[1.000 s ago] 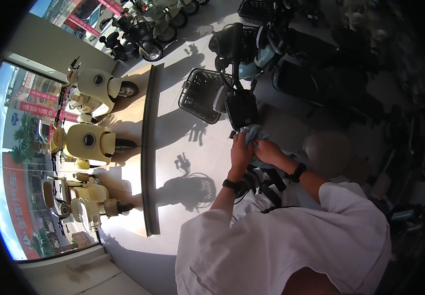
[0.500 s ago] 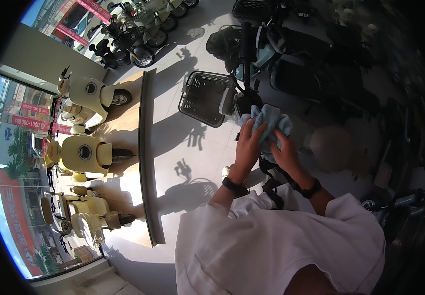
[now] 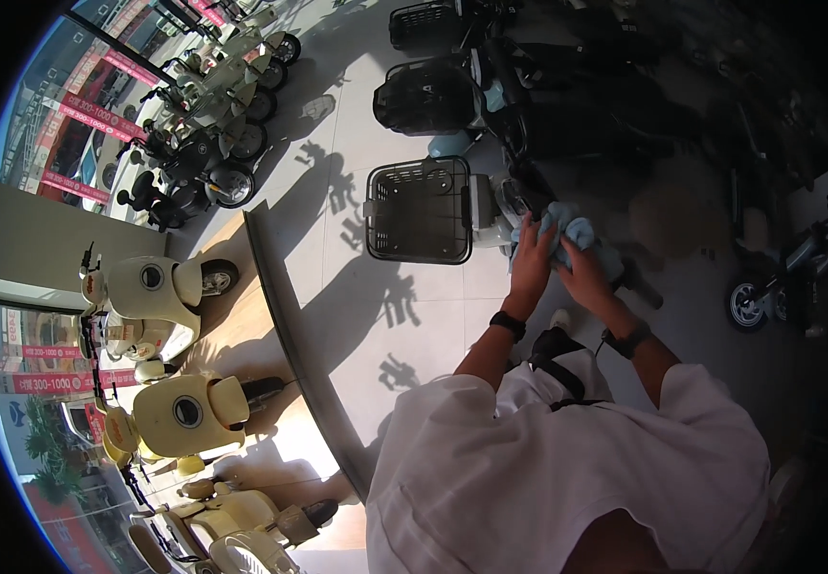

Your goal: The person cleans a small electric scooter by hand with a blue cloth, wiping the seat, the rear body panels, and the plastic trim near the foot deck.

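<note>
Gripping a crumpled blue cloth (image 3: pixel 575 232) in left hand (image 3: pixel 532 256) and right hand (image 3: pixel 586 275) at the front of a scooter (image 3: pixel 485 212), with a dark basket (image 3: pixel 419 220) at nine o'clock.

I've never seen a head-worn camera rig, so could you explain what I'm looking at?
There is no machine working here: a person uses two bare hands. The camera sits on their head, looking down, and its fisheye lens bends straight edges. The left hand and right hand both hold a bunched light-blue cloth, close to a vehicle with a dark basket. Whether the cloth presses on it is hard to tell. Shadows fall across the pale floor; to the left, cream and yellowish scooters stand on a platform.
</note>
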### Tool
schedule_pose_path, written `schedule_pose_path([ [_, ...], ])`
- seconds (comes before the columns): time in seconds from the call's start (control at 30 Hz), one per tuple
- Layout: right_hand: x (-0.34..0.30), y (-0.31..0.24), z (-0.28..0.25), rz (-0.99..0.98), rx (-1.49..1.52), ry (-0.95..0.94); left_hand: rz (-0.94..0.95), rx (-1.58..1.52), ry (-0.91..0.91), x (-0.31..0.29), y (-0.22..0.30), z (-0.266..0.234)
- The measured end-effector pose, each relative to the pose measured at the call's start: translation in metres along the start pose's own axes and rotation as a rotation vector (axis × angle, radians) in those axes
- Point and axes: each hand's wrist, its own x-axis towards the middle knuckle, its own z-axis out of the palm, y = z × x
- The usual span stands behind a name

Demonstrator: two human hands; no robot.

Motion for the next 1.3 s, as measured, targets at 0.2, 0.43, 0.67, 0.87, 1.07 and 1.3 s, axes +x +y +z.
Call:
schedule_pose_path([
  [0.2,-0.035,-0.015,0.027,0.11,0.011,-0.159,-0.178,-0.211,-0.169,-0.056,-0.027,-0.033],
  [0.43,-0.007,-0.068,0.077,-0.034,0.275,-0.069,-0.254,-0.162,0.005,-0.037,-0.05,-0.108],
  [0.67,0.076,-0.098,0.125,-0.025,0.362,0.053,-0.242,-0.048,0.027,0.023,-0.101,-0.142],
  [0.87,0.127,-0.062,0.16,-0.063,0.169,0.281,-0.219,-0.089,-0.051,0.083,-0.125,-0.109],
  [1.07,0.16,-0.06,0.175,-0.027,-0.121,0.233,-0.393,-0.149,-0.315,0.083,-0.222,-0.083],
  [1.3,0.152,-0.055,0.183,0.029,-0.124,0.297,-0.465,-0.301,-0.556,0.061,-0.234,-0.081],
])
